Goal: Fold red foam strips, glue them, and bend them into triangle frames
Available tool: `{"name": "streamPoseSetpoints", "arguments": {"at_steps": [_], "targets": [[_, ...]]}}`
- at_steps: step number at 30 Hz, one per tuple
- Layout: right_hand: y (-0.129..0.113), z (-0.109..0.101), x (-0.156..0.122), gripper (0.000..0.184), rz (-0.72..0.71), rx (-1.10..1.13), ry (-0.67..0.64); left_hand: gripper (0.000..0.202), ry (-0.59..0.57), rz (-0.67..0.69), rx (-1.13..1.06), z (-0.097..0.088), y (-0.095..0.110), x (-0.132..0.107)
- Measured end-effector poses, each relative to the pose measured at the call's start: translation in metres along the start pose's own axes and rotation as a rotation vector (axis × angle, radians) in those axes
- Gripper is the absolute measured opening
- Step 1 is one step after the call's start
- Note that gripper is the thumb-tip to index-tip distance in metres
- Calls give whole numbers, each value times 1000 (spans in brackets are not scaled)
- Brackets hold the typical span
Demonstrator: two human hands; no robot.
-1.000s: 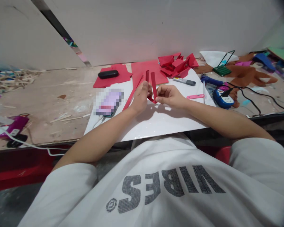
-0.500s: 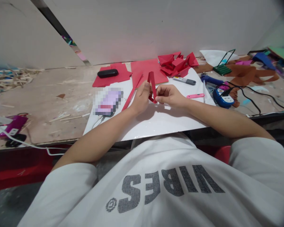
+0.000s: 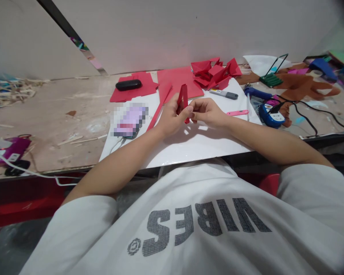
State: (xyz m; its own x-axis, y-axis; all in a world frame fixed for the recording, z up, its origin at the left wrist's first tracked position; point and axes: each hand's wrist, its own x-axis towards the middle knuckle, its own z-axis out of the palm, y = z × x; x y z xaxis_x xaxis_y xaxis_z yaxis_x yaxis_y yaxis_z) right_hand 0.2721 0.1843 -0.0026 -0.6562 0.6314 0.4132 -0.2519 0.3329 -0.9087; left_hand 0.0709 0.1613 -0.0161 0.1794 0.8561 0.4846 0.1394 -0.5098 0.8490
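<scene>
Over the white board [image 3: 197, 143] my two hands hold a folded red paper strip [image 3: 184, 93], bent into a narrow loop that stands up above the fingers. My left hand [image 3: 173, 116] is closed on its left side, the thumb reaching across the front to the right fingertips. From the right, my right hand [image 3: 208, 110] pinches the strip's lower right part. The fingers hide the bottom of the loop. Beside my left hand lies a long red paper strip [image 3: 154, 119]. A pink cutter [image 3: 237, 113] lies near my right wrist.
Behind my hands are red paper sheets [image 3: 174, 76], a heap of folded red paper [image 3: 215, 72] and a grey cutter [image 3: 224, 94]. A phone [image 3: 131, 121] lies left, a black case [image 3: 128, 84] beyond it. At right are a glue gun [image 3: 258, 92] and a blue power socket [image 3: 271, 115].
My left thumb has moved right and down across the strip to meet my right fingertips. The paper loop looks narrower. The view has shifted slightly.
</scene>
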Motion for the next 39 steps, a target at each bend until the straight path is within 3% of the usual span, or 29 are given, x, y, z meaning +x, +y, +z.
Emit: {"name": "streamPoseSetpoints", "arguments": {"at_steps": [6,10,18,26,33,39], "targets": [[-19,-8,-7,63,-110,-277,209,64,-49,196,213,-9,7,1],[-30,-10,-14,65,-177,-478,294,65,-93,201,286,-13,6,3],[-30,-15,-19,48,-289,-739,253,44,-146,108,236,-14,9,2],[-49,-9,-22,30,-8,-718,234,45,-176,141,290,-16,4,5],[-37,-15,-21,36,-228,-834,225,46,-184,147,341,-20,4,8],[-37,-16,-23,31,-121,-932,239,42,-163,142,330,-22,4,8]]}}
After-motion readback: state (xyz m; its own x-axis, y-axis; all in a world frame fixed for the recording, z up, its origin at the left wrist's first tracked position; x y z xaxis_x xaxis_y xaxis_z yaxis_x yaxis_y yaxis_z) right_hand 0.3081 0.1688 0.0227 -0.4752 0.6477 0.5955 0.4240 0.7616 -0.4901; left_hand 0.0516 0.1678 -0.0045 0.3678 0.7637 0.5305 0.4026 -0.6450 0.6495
